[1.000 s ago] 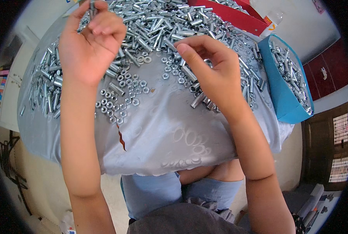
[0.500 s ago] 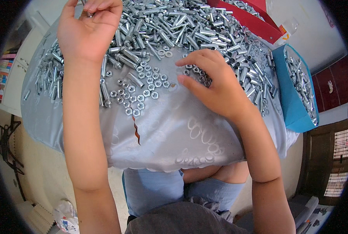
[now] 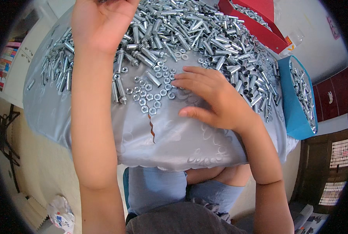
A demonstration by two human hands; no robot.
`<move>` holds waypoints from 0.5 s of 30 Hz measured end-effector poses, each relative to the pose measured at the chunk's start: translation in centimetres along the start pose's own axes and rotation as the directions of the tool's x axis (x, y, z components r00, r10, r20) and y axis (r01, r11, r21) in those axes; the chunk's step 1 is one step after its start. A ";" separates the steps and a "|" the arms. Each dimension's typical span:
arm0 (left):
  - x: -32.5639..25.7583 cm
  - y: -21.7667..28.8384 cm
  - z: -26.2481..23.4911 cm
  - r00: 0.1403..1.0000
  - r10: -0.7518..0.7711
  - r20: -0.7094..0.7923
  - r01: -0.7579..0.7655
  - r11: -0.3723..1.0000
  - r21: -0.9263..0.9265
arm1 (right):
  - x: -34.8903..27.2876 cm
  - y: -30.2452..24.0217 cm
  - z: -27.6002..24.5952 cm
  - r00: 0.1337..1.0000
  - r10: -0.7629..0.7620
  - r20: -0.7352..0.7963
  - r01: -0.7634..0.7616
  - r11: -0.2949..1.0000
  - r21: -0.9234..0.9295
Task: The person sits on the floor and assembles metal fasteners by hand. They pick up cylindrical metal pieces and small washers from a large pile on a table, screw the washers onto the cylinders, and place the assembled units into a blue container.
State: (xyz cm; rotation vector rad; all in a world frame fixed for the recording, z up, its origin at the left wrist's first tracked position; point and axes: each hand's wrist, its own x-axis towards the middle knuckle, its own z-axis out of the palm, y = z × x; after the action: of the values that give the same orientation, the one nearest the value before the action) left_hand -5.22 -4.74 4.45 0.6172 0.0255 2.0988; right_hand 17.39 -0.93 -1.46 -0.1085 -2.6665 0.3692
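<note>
On the grey-clothed table, the right hand lies with fingers spread on the small nuts near the big bolt pile, picking one seemingly in hand, while the left hand reaches far, its fingertips out of view, so I cannot tell its grip.

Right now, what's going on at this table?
A person is working through metal hardware spread over a grey tablecloth. The right hand lies flat with fingertips at a cluster of loose nuts. The left hand is raised over the pile of bolts and sleeves. A blue bin at the right holds more.
</note>
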 end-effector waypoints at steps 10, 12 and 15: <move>0.8 0.5 -1.9 0.999 0.006 -0.037 -0.007 1.000 -0.025 | 4.7 -0.9 4.8 0.992 -0.114 -0.056 0.108 0.989 -0.105; 1.1 0.6 -2.2 0.998 -0.033 -0.062 0.030 0.998 -0.049 | 5.6 -1.1 5.3 0.994 -0.095 -0.051 0.085 0.983 -0.165; 1.3 0.7 -2.4 0.995 -0.057 -0.080 0.052 0.996 -0.067 | 6.7 -0.9 6.3 0.996 -0.038 -0.075 0.021 0.976 -0.216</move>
State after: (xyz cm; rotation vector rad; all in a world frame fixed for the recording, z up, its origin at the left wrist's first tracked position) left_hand -7.39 -3.57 3.03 0.4864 0.0203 2.0628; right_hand 8.58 -2.39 -3.85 -0.1468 -2.6189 0.0645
